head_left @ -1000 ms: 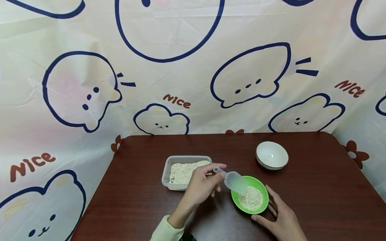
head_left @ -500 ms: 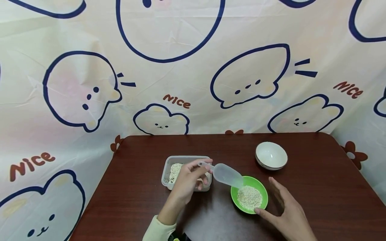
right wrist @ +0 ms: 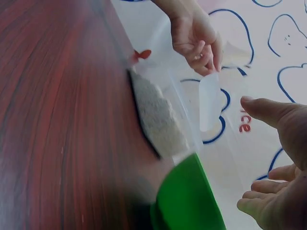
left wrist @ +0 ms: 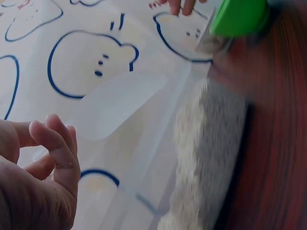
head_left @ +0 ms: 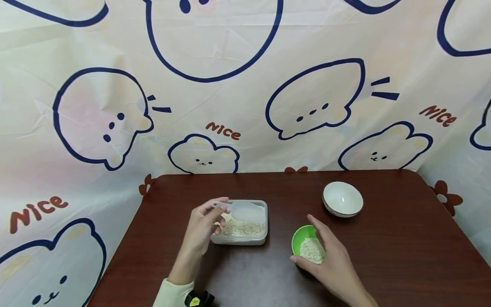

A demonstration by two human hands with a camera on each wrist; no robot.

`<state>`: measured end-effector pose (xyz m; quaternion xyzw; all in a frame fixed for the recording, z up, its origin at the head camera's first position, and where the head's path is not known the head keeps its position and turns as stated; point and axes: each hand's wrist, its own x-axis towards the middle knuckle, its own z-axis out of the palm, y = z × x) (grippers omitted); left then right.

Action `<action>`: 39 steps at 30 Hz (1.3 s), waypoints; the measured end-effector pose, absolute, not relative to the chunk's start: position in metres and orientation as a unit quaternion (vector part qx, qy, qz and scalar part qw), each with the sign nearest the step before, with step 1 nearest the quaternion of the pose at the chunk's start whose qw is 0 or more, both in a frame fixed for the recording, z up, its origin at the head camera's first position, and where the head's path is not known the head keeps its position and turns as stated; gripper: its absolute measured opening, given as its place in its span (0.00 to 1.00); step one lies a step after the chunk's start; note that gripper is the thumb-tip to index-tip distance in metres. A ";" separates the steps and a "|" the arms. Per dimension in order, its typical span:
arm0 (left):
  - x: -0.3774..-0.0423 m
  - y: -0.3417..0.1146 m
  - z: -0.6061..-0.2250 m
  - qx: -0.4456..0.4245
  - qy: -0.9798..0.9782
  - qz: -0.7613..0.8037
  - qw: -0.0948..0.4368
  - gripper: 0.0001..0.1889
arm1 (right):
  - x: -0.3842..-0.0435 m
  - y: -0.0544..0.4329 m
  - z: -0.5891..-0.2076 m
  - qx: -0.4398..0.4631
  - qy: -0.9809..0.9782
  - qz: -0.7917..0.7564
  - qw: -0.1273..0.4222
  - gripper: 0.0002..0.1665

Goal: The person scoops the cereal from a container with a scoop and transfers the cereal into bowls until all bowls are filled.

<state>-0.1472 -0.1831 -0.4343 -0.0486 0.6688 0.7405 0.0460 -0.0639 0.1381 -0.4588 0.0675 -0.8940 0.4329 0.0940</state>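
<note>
My left hand (head_left: 199, 228) pinches the handle of a translucent plastic scoop (head_left: 247, 212) above a clear plastic container (head_left: 239, 241). Pale rolled oats (head_left: 241, 229) fill much of that container. In the left wrist view the scoop (left wrist: 115, 105) hangs over the oats (left wrist: 206, 158) and looks unloaded. A small green bowl (head_left: 301, 233) with a heap of oats stands in front of my right hand (head_left: 337, 262). That hand's thumb and fingers are spread, covering the bowl's right side in the head view. Seen from the right wrist, its fingers (right wrist: 268, 191) are apart from the green bowl (right wrist: 187, 196).
A white bowl (head_left: 342, 199) stands at the back right of the dark brown table (head_left: 414, 238). Behind the table hangs a cloth (head_left: 245, 102) printed with cartoon figures. A dark band with a yellow mark (head_left: 197, 299) is on the left wrist.
My left hand has carried the scoop left, from over the green bowl to over the container. My right hand has shifted left, from beside the bowl to over its right side.
</note>
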 end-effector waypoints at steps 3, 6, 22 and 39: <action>-0.149 -0.195 -0.437 -0.053 0.677 0.733 0.034 0.17 | -0.068 0.126 -0.458 0.069 -0.895 0.435 0.070 0.63; -0.150 -0.206 -0.437 -0.058 0.687 0.724 0.023 0.17 | -0.073 0.114 -0.458 0.070 -0.893 0.444 0.040 0.64; -0.150 -0.247 -0.419 -0.072 0.784 0.616 0.006 0.16 | -0.090 0.063 -0.476 0.088 -0.872 0.481 0.013 0.65; -0.153 -0.250 -0.417 -0.054 0.830 0.556 -0.003 0.15 | -0.095 0.042 -0.490 0.079 -0.861 0.502 0.016 0.64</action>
